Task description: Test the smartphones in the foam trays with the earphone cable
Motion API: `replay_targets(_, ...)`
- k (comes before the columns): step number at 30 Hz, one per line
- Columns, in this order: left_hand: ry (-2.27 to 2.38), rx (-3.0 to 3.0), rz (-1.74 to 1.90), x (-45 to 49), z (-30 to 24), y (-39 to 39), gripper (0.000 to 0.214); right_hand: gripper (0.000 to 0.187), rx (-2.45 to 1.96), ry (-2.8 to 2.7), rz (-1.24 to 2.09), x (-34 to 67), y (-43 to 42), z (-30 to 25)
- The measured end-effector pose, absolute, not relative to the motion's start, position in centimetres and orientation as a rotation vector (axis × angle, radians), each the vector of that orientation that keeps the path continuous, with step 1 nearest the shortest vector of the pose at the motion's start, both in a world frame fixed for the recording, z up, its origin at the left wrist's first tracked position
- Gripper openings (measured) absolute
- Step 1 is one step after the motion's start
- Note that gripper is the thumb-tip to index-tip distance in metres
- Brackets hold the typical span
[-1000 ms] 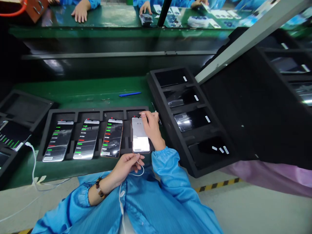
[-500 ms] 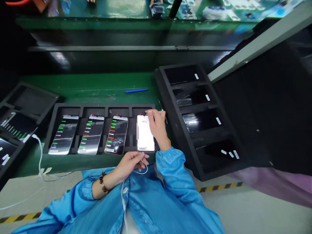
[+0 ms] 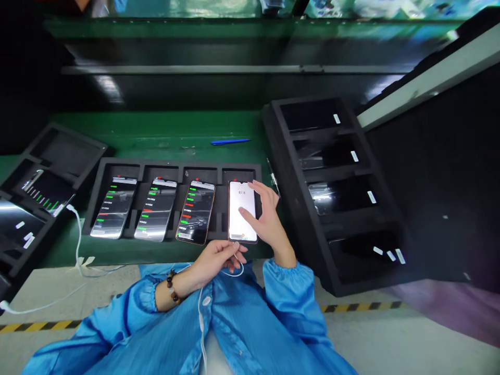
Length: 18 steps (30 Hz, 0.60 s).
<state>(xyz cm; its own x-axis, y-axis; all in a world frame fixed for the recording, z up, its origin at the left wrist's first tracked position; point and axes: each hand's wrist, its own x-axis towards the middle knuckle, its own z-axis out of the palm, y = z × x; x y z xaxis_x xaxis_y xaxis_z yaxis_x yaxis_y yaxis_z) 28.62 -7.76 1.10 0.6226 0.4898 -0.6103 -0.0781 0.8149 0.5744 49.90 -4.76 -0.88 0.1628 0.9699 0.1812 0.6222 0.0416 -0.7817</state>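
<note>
A smartphone [image 3: 241,202] with a white lit screen showing "87.8" lies in the right-hand slot of a black foam tray [image 3: 219,208]. My right hand [image 3: 269,214] is over its right side, fingers spread; the thumb tip is over the middle of the screen and the fingertips are near the upper right corner. At the phone's bottom edge my left hand [image 3: 216,259] pinches a thin white cable [image 3: 236,273]; its plug is hidden by the fingers. Further left in the tray are three smartphones with dark screens of green, red and white text lines, among them the nearest phone [image 3: 196,211].
To the right stands a black foam tray [image 3: 281,156] of dark phones with white stickers. Another tray [image 3: 84,172] with phones is at left, near a white charging cable [image 3: 79,234]. A blue pen [image 3: 230,141] and a second pen [image 3: 273,175] lie on the green bench [image 3: 164,127].
My right thumb has moved down from the upper screen to its middle, and the hand has opened wider. My left hand stays at the phone's bottom edge. The whole view has shifted slightly.
</note>
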Motion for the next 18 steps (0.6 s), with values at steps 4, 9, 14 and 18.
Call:
replay_targets(4,0.843,0.542,0.344,28.6,1.1,-7.7,0.081,0.055,-1.582,-1.503,0.701,50.5,-5.9,-1.0)
replay_targets(9,0.837,0.545,0.340,28.6,1.1,-7.7,0.081,0.050,-1.536,-1.304,0.869,50.9,-6.4,-1.1)
replay_targets(14,0.845,0.543,0.338,28.5,1.2,-7.7,0.081,0.051,-1.530,-1.292,0.869,50.7,-6.4,-1.0)
replay_targets(18,0.841,0.547,0.333,28.5,1.1,-7.7,0.081,0.053,-1.519,-1.305,0.867,50.6,-6.5,-0.9)
